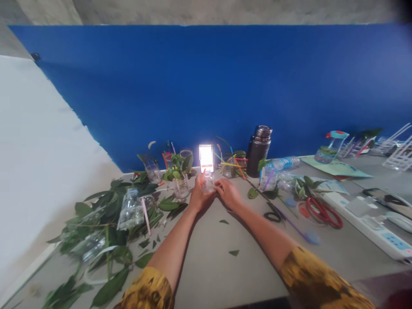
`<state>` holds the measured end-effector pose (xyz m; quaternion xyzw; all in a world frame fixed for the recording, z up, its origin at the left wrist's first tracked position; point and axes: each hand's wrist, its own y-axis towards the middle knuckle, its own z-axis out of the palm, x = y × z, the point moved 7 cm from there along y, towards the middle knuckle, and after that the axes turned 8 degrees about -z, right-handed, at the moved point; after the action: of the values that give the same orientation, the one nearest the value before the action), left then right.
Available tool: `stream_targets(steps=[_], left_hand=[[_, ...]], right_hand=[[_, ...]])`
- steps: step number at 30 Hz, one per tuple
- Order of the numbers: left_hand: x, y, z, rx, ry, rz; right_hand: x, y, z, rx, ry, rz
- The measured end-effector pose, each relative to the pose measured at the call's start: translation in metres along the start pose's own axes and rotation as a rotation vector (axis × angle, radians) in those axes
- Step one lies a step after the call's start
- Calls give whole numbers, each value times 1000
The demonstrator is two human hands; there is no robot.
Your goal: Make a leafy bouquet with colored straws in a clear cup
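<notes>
Small clear jar (207,181), centre of frame: left hand (200,196) closed around it; right hand (229,193) against it, grip unclear. Jars with cuttings (180,187) stand just beyond; loose leaves (106,219) lie lower left.

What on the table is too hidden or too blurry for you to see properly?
From the head view:
The glowing white panel: bright glare and blur hide whatever is on it, so I cannot tell what it is.
The small clear bottle: the left hand and right hand cover part of it.
The dark flat device: the right edge cuts it off.
</notes>
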<state>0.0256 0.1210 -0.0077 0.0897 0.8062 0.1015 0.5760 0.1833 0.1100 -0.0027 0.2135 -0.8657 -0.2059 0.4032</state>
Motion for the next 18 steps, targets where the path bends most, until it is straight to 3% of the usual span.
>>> stream_targets(steps=[4,9,18], left_hand=[[-1,-1,0,29,13,24],[-3,0,-3,-32,128,64],[-6,-2,1,40,44,6]], right_hand=[[-6,0,2,-3,62,2],[-16,1,9,2,136,33],[-27,4,16,47,254,80]])
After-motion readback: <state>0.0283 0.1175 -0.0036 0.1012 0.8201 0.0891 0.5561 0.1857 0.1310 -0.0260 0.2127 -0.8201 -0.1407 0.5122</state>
